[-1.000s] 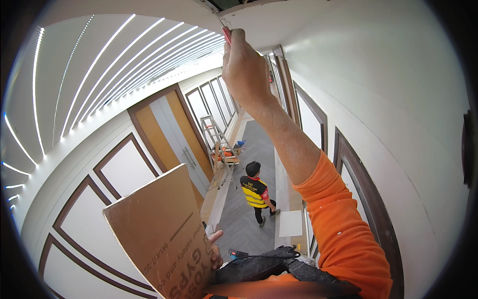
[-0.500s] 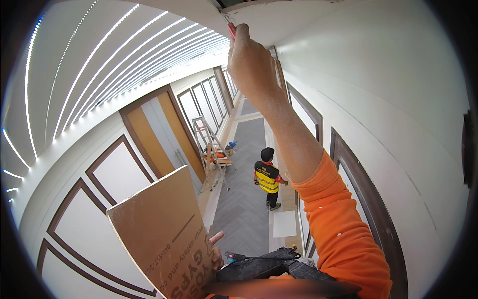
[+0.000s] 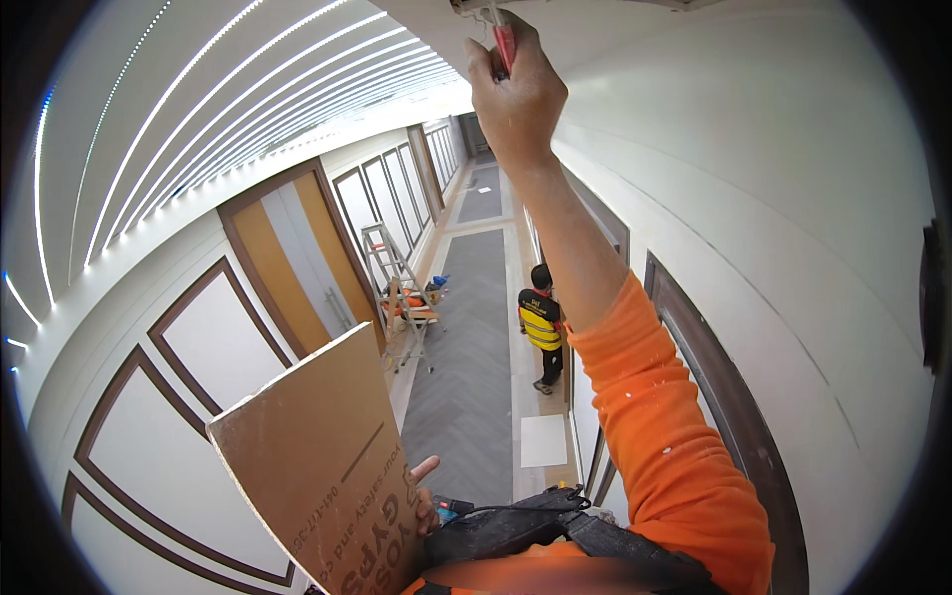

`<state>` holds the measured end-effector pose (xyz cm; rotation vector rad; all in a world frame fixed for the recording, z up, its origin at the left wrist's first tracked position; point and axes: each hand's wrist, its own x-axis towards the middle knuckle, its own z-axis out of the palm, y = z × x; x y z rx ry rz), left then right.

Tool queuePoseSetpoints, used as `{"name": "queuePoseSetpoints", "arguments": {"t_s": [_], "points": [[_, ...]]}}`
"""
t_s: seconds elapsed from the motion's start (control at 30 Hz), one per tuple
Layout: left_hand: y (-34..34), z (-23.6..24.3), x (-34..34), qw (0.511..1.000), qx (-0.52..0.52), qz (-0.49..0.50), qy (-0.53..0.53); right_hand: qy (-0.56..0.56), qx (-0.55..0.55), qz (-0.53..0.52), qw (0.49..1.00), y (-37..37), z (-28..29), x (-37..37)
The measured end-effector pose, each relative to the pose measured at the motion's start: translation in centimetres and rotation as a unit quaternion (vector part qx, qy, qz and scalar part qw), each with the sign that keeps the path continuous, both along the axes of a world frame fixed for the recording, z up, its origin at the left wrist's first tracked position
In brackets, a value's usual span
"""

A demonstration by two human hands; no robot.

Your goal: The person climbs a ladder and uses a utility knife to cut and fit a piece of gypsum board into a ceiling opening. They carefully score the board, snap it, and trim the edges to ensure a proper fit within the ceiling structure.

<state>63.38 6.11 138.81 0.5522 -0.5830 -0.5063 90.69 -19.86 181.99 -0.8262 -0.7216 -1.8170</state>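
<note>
My right hand (image 3: 521,99) reaches high overhead, fingers closed around a slim red-handled tool (image 3: 505,48). Its pale tip meets the ragged edge of a ceiling opening (image 3: 466,10); what kind of tool it is does not show clearly. Low in the picture, my left hand (image 3: 426,504) grips the right edge of a brown paper-faced gypsum board (image 3: 312,446), one finger pointing out past the edge. The board stands tilted on my left, with dark print on its face and a white edge along its top and left. Most of the left palm is hidden behind it.
A person in a yellow-and-black vest (image 3: 541,327) stands below by the right wall. A stepladder (image 3: 395,288) stands near the double door (image 3: 288,248). A white sheet (image 3: 543,440) lies on the floor; a black bag or strap (image 3: 506,526) crosses my front.
My right hand has shifted slightly right along the opening, and the red tool shows more fully. The person below has moved closer to the right wall. The board stays in my left hand.
</note>
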Motion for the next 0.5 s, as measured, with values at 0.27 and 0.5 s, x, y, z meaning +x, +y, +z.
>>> {"name": "queuePoseSetpoints", "arguments": {"t_s": [0.27,0.5], "points": [[0.4,0.1,0.9,1.0,-0.025,-0.01,-0.014,-0.054,-0.024,-0.037,0.998,-0.8,3.6,2.8],[0.7,-0.1,1.0,1.0,-0.021,-0.018,-0.012,0.007,-0.058,0.068,0.996,-2.4,2.8,0.2]]}}
